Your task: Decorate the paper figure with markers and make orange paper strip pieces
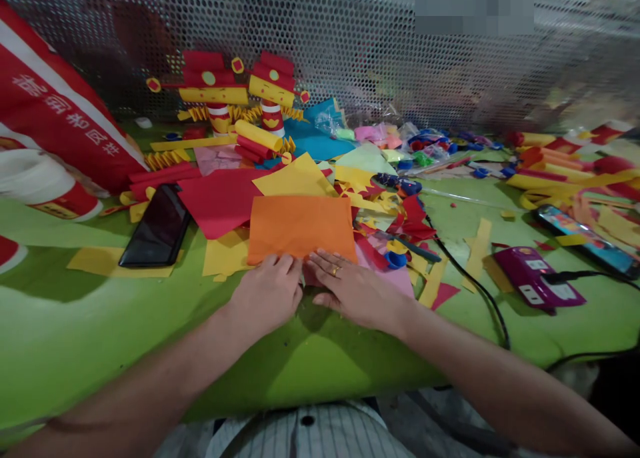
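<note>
An orange sheet of paper (301, 225) lies in front of me on top of other coloured sheets. My left hand (269, 291) has its fingers curled down at the near edge of the orange sheet; its fingertips are partly hidden. Stretched flat, the fingers of my right hand (347, 286) rest on the same edge, with a ring on one of them. Beneath and behind the orange sheet are a red sheet (217, 201) and a yellow sheet (295, 177). Pink paper (390, 281) shows at its right side.
Two red-and-yellow paper figures (213, 95) stand at the back against a perforated metal screen (350, 45). A black phone (157, 228) and a white cup (43, 181) are on the left. To the right lie a purple power adapter (533, 278), its cable and several paper scraps.
</note>
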Demonstrator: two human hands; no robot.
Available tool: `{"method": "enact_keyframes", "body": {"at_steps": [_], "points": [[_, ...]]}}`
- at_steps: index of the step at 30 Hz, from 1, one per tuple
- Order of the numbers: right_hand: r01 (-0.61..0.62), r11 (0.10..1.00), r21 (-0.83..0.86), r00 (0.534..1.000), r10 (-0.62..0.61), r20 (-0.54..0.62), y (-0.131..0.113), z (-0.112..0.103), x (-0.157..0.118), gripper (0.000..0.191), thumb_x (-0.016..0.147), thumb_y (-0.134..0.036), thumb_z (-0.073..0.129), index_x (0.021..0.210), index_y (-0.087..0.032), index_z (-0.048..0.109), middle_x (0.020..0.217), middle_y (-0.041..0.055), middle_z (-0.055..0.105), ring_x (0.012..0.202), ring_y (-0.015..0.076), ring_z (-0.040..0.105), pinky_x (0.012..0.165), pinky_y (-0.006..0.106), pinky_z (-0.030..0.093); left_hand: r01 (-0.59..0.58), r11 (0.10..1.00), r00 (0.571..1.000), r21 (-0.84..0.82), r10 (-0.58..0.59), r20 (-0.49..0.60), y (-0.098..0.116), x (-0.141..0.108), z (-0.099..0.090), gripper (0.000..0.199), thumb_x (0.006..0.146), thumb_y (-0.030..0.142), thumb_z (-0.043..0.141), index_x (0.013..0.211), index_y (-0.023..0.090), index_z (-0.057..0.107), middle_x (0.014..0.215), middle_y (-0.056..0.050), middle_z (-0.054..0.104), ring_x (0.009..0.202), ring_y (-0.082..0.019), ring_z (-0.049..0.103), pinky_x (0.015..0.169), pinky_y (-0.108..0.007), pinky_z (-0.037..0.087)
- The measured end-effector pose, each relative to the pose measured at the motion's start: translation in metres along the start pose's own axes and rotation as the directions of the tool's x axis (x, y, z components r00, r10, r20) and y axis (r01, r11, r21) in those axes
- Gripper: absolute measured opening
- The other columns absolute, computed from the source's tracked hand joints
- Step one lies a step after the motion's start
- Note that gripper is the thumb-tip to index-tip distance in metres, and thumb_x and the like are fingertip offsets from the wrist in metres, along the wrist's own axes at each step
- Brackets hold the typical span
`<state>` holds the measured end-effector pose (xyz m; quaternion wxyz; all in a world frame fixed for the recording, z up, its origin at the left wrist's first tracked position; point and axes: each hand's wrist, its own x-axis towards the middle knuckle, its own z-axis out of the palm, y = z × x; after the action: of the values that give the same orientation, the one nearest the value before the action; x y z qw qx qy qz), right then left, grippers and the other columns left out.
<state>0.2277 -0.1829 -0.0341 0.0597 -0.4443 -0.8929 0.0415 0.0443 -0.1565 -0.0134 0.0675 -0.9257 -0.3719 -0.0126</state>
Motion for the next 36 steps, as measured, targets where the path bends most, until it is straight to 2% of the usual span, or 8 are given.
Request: {"method": "enact_keyframes", "body": {"at_steps": [3,6,12,18,22,27,32,36], "points": [[-0.049,0.999,-0.002,0.999,0.049,-0.006,0.003,-0.004,-0.004,0.053,0.093,-0.043,0.034,0.126,-0.006,0.053,0.131,0.0152,0.053,0.125,0.0226,0.046,0.103,0.037,0.042,0.102,0.994,0.994,0.025,-0.103,0.041,-0.004,-0.005,-0.001,0.030,0.085,0.015,0.039,0.095,0.008,0.067,0.088,-0.014,0.065,0.080,-0.023,0.059,0.060,-0.030,0.049],[-0.112,0.994,-0.015,0.994,0.113,0.012,0.007,-0.007,-0.010,0.045,0.093,-0.034,0.036,0.123,-0.006,0.056,0.128,0.0136,0.055,0.121,0.0217,0.050,0.101,0.036,0.045,0.141,0.988,0.989,0.060,-0.144,0.046,-0.006,-0.008,-0.003,0.029,0.083,0.012,0.041,0.083,0.010,0.069,0.087,-0.014,0.066,0.076,-0.022,0.061,0.059,-0.031,0.049],[-0.171,0.983,-0.065,0.985,0.172,0.012,0.017,-0.013,-0.015,0.034,0.085,-0.013,0.044,0.113,-0.011,0.064,0.116,0.0098,0.064,0.108,0.0190,0.061,0.093,0.029,0.050,0.231,0.957,0.965,0.175,-0.249,0.087,-0.012,-0.009,-0.012,0.036,0.081,0.009,0.037,0.068,0.012,0.070,0.069,-0.011,0.061,0.053,-0.018,0.058,0.044,-0.027,0.041],[-0.136,0.981,-0.136,0.989,0.126,-0.080,0.021,-0.011,-0.017,0.046,0.072,0.003,0.046,0.107,-0.019,0.066,0.107,0.0053,0.070,0.093,0.0175,0.068,0.076,0.026,0.057,0.191,0.962,0.956,0.193,-0.227,0.184,-0.013,-0.008,-0.017,0.032,0.079,0.008,0.039,0.073,0.010,0.070,0.068,-0.012,0.060,0.058,-0.020,0.060,0.048,-0.028,0.042],[-0.081,0.976,-0.201,0.996,0.070,-0.063,0.021,-0.014,-0.017,0.043,0.071,0.003,0.045,0.104,-0.015,0.065,0.103,0.0087,0.071,0.088,0.0180,0.068,0.072,0.025,0.056,0.186,0.965,0.963,0.187,-0.217,0.159,-0.012,-0.007,-0.018,0.033,0.084,0.015,0.039,0.076,0.009,0.070,0.070,-0.014,0.060,0.061,-0.023,0.061,0.052,-0.033,0.044],[-0.058,0.965,-0.255,0.998,0.049,-0.040,0.020,-0.017,-0.013,0.039,0.073,0.003,0.044,0.102,-0.014,0.065,0.099,0.0106,0.071,0.081,0.0184,0.068,0.068,0.026,0.056,0.196,0.967,0.977,0.162,-0.207,0.052,-0.015,-0.004,-0.015,0.035,0.089,0.033,0.044,0.080,0.010,0.069,0.075,-0.014,0.062,0.073,-0.026,0.061,0.061,-0.035,0.046],[-0.074,0.956,-0.282,0.994,0.049,-0.096,0.024,-0.011,-0.013,0.044,0.074,0.005,0.042,0.110,-0.012,0.061,0.095,0.0123,0.071,0.076,0.0184,0.067,0.061,0.026,0.054,0.062,0.994,0.998,0.090,-0.061,-0.021,-0.018,0.001,-0.007,0.021,0.088,0.025,0.048,0.082,0.013,0.065,0.079,-0.009,0.062,0.079,-0.023,0.058,0.069,-0.034,0.046],[-0.103,0.975,-0.197,0.979,0.064,-0.196,0.031,-0.001,-0.013,0.043,0.078,0.002,0.042,0.115,-0.011,0.057,0.090,0.0121,0.070,0.074,0.0186,0.066,0.060,0.027,0.053,-0.015,1.000,0.997,0.004,0.014,0.074,-0.024,0.006,-0.003,0.016,0.084,0.010,0.047,0.083,0.014,0.063,0.079,-0.006,0.061,0.078,-0.022,0.058,0.068,-0.033,0.045]]}}
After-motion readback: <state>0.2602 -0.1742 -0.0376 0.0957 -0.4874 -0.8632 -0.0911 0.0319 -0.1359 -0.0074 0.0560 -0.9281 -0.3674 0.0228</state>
